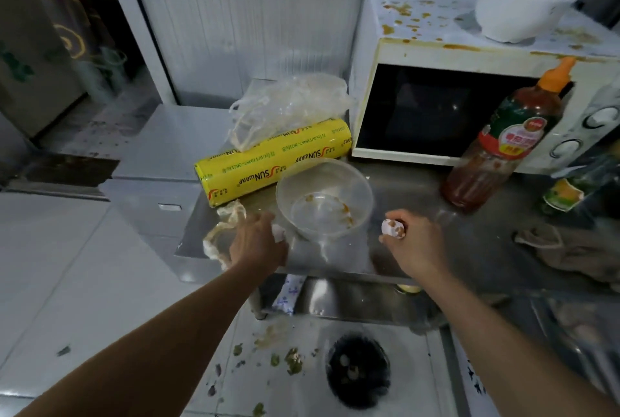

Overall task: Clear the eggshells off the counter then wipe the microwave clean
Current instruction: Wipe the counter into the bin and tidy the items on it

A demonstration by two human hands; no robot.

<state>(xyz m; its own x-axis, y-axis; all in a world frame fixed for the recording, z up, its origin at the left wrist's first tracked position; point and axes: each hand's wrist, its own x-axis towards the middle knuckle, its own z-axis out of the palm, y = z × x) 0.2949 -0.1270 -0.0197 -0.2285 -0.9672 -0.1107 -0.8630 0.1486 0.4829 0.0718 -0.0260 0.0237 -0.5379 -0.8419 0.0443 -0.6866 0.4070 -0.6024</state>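
Observation:
My right hand (416,242) is closed around a white eggshell (392,228) with brown stains, just above the steel counter (335,259). My left hand (256,242) rests on the counter left of a clear plastic bowl (323,196), fingers around a small white eggshell piece (279,233). The white microwave (436,81) stands at the back right; its top and front edge are spattered with orange-brown sauce. Its dark door is closed.
A yellow cling-film roll (271,161) and a crumpled clear bag (288,108) lie behind the bowl. A red sauce bottle (503,144) leans in front of the microwave. A white bowl (516,7) sits on top. A crumpled cloth (570,248) lies at right. A floor drain (359,369) is below.

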